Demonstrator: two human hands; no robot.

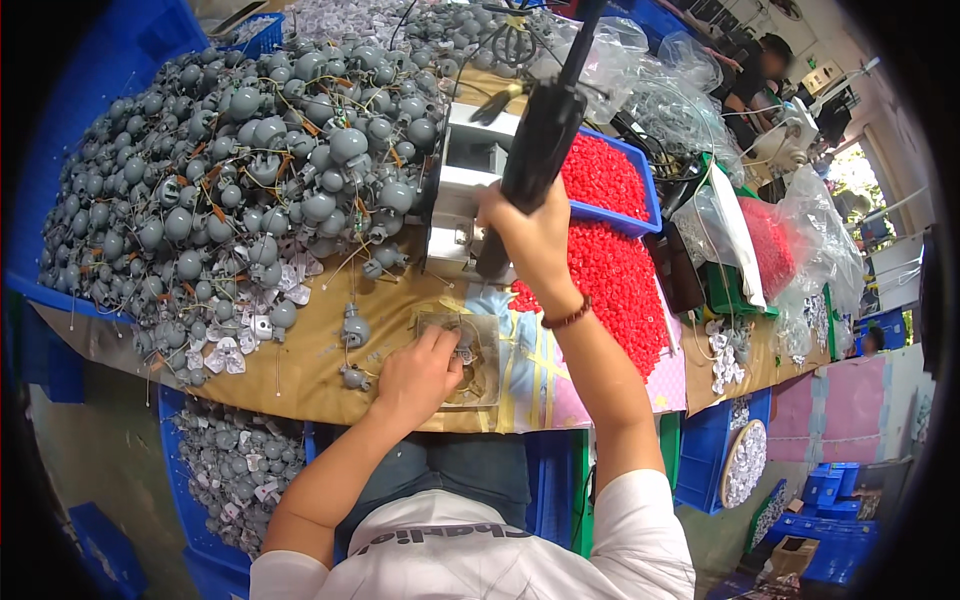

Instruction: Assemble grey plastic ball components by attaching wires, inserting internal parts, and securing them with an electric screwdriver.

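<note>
Fastening station: left hand (415, 375) pinches small grey part (464, 354) on clear jig (462, 358); right hand (530, 235) grips hanging black driver (535, 150), best lowered plumb onto the steadied part.

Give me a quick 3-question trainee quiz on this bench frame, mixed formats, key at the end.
1. True or false: the right hand grips a hanging black power tool.
2. Multiple choice: the left hand rests on
A. the heap of grey round parts
B. a small part on a flat square fixture
C. the blue tray
3. Fill in: the loose beads spread right of the right forearm are ____ in colour.

Key: 1 true; 2 B; 3 red.
</note>
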